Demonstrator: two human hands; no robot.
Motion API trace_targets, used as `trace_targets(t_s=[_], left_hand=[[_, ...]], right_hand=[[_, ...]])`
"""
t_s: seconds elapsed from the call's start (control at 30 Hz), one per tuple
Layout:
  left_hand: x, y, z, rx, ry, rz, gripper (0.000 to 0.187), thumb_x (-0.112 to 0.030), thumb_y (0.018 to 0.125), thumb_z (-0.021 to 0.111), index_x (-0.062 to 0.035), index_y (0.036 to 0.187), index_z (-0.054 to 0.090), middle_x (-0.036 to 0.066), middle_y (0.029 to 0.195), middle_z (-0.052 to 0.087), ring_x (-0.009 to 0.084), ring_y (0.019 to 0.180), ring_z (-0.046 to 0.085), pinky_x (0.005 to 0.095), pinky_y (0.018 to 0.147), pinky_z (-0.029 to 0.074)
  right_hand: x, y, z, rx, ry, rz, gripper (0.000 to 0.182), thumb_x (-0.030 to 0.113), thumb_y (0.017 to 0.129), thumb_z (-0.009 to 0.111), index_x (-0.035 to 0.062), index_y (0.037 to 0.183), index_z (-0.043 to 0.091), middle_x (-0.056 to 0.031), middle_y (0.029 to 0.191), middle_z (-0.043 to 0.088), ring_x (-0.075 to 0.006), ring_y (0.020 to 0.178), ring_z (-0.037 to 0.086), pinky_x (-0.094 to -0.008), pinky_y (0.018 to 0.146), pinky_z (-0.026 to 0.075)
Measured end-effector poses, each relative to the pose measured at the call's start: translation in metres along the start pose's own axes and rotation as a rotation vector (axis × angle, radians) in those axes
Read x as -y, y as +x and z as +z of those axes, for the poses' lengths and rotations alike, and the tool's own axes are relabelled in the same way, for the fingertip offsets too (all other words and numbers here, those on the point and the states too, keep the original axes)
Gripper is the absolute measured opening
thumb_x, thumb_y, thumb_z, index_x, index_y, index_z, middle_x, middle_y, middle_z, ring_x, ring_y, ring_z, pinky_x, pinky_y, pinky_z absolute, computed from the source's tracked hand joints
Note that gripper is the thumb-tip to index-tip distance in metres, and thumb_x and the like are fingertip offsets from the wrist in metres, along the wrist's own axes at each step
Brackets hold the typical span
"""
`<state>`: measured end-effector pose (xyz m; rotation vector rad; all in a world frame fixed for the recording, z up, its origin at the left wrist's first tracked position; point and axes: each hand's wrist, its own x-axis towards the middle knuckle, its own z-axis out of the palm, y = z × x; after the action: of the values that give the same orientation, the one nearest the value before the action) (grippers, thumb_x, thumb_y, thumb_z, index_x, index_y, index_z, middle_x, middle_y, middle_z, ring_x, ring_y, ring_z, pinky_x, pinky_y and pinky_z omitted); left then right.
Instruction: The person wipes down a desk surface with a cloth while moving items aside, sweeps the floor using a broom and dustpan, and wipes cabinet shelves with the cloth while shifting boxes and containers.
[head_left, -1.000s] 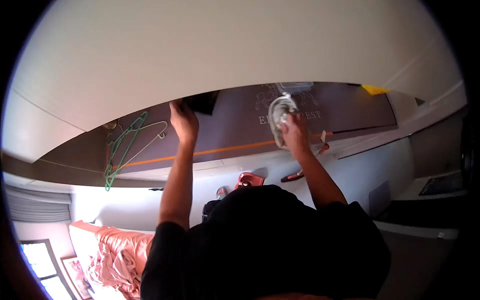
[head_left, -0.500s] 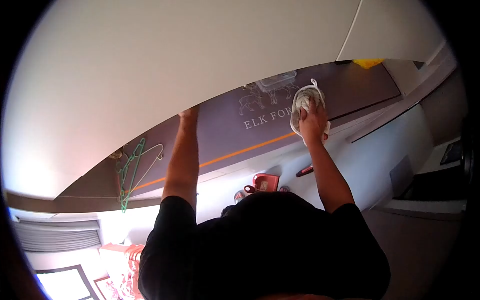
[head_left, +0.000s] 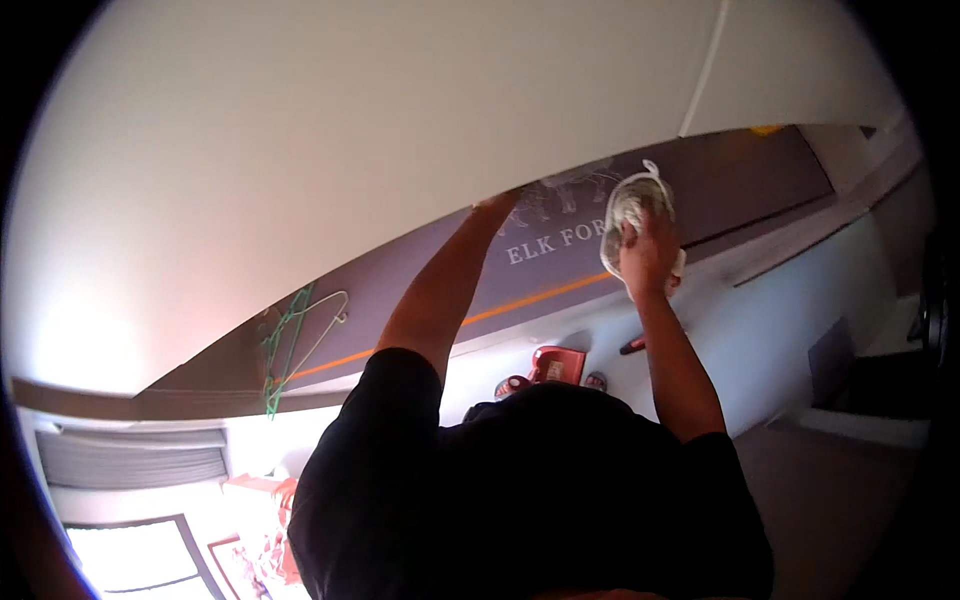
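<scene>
My right hand (head_left: 648,255) is closed on a white-edged grey cloth (head_left: 618,215) with a small loop at its top. The cloth lies over the right end of the white lettering on a purple-grey mat (head_left: 560,262). My left hand (head_left: 497,203) reaches over the mat to the left of the deer drawing. The edge of a large pale panel (head_left: 400,120) cuts off its fingers, so what it touches is hidden.
Green and white hangers (head_left: 290,345) lie at the mat's left end. Below the mat's front edge are a red dustpan (head_left: 558,364) and a red-and-black object (head_left: 633,345) on the floor. Something yellow (head_left: 767,130) shows at the back right.
My left hand has moved right along the panel edge towards the deer drawing. The clear container seen there before is no longer visible. The view has shifted slightly; my right hand still grips the cloth.
</scene>
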<state>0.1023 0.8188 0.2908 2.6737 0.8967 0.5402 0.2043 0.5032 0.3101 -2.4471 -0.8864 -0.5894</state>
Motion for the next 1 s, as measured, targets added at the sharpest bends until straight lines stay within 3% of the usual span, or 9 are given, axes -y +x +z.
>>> trace_targets(t_s=[0.13, 0.17, 0.23, 0.37, 0.47, 0.53, 0.73, 0.9, 1.0], left_hand=[[0.074, 0.015, 0.002, -0.036, 0.276, -0.068, 0.042, -0.025, 0.096, 0.056, -0.0070, 0.134, 0.059, 0.021, 0.140, 0.055, 0.0400, 0.120, 0.060, 0.0488, 0.097, 0.052], [0.074, 0.022, -0.013, 0.196, 0.311, -0.445, 0.042, -0.021, 0.097, 0.055, -0.0068, 0.137, 0.058, 0.020, 0.142, 0.054, 0.0384, 0.126, 0.057, 0.0482, 0.102, 0.049], [0.144, 0.027, -0.015, 0.029, 1.044, 0.177, 0.044, -0.020, 0.098, 0.054, -0.0053, 0.139, 0.056, 0.020, 0.145, 0.052, 0.0383, 0.129, 0.055, 0.0487, 0.105, 0.046], [0.214, 0.046, -0.009, -0.292, 0.464, 0.023, 0.042, -0.021, 0.099, 0.053, -0.0028, 0.136, 0.058, 0.022, 0.137, 0.058, 0.0387, 0.129, 0.054, 0.0471, 0.108, 0.044], [0.124, 0.040, -0.043, -0.232, 0.308, -0.151, 0.039, -0.026, 0.100, 0.051, -0.0029, 0.128, 0.064, 0.021, 0.131, 0.062, 0.0406, 0.126, 0.055, 0.0466, 0.108, 0.043], [0.069, 0.047, -0.052, -0.060, 0.337, 0.078, 0.046, -0.038, 0.100, 0.049, -0.0017, 0.121, 0.068, 0.023, 0.129, 0.064, 0.0420, 0.120, 0.059, 0.0481, 0.104, 0.046], [-0.045, 0.102, 0.027, 0.176, 0.133, -0.365, 0.088, -0.072, 0.084, 0.061, 0.0073, 0.124, 0.064, 0.026, 0.130, 0.063, 0.0357, 0.121, 0.062, 0.0439, 0.102, 0.049], [-0.069, 0.140, 0.047, 0.421, -0.054, -0.609, 0.081, -0.065, 0.087, 0.062, 0.0012, 0.134, 0.058, 0.021, 0.135, 0.062, 0.0287, 0.123, 0.062, 0.0408, 0.103, 0.048], [-0.017, 0.160, 0.081, 0.416, 0.288, -0.179, 0.059, -0.049, 0.097, 0.058, -0.0061, 0.137, 0.057, 0.013, 0.135, 0.063, 0.0252, 0.117, 0.064, 0.0412, 0.099, 0.051]], right_hand=[[-0.001, 0.000, 0.004, -0.066, 0.052, -0.036, 0.057, 0.029, 0.090, 0.071, 0.0074, 0.138, 0.051, -0.0238, 0.130, 0.055, -0.0416, 0.117, 0.055, -0.0525, 0.096, 0.046], [-0.002, 0.001, 0.000, -0.087, 0.085, -0.056, 0.056, 0.028, 0.089, 0.072, 0.0069, 0.137, 0.052, -0.0241, 0.130, 0.055, -0.0420, 0.117, 0.055, -0.0527, 0.096, 0.046], [-0.001, 0.000, -0.002, -0.063, 0.056, -0.034, 0.056, 0.027, 0.088, 0.073, 0.0066, 0.136, 0.052, -0.0242, 0.130, 0.055, -0.0418, 0.116, 0.056, -0.0524, 0.095, 0.046], [0.000, 0.002, -0.006, -0.055, 0.044, -0.016, 0.058, 0.027, 0.086, 0.074, 0.0069, 0.136, 0.052, -0.0222, 0.127, 0.056, -0.0403, 0.113, 0.056, -0.0514, 0.096, 0.045], [0.000, 0.001, -0.007, -0.020, 0.056, 0.025, 0.058, 0.028, 0.085, 0.074, 0.0076, 0.135, 0.053, -0.0192, 0.124, 0.056, -0.0387, 0.112, 0.056, -0.0504, 0.097, 0.044], [0.000, 0.001, -0.006, -0.002, 0.063, 0.024, 0.058, 0.028, 0.085, 0.074, 0.0078, 0.135, 0.053, -0.0184, 0.124, 0.055, -0.0378, 0.112, 0.056, -0.0503, 0.096, 0.044], [-0.001, 0.001, -0.004, -0.036, 0.039, 0.007, 0.059, 0.029, 0.087, 0.073, 0.0090, 0.138, 0.052, -0.0185, 0.123, 0.054, -0.0380, 0.112, 0.054, -0.0526, 0.095, 0.044], [-0.002, 0.002, -0.005, -0.090, 0.060, -0.033, 0.056, 0.028, 0.089, 0.072, 0.0078, 0.136, 0.053, -0.0221, 0.126, 0.057, -0.0406, 0.107, 0.056, -0.0522, 0.093, 0.045], [-0.001, 0.004, -0.016, 0.027, 0.108, -0.001, 0.055, 0.028, 0.088, 0.073, 0.0059, 0.135, 0.053, -0.0229, 0.126, 0.057, -0.0407, 0.108, 0.056, -0.0517, 0.093, 0.045]])
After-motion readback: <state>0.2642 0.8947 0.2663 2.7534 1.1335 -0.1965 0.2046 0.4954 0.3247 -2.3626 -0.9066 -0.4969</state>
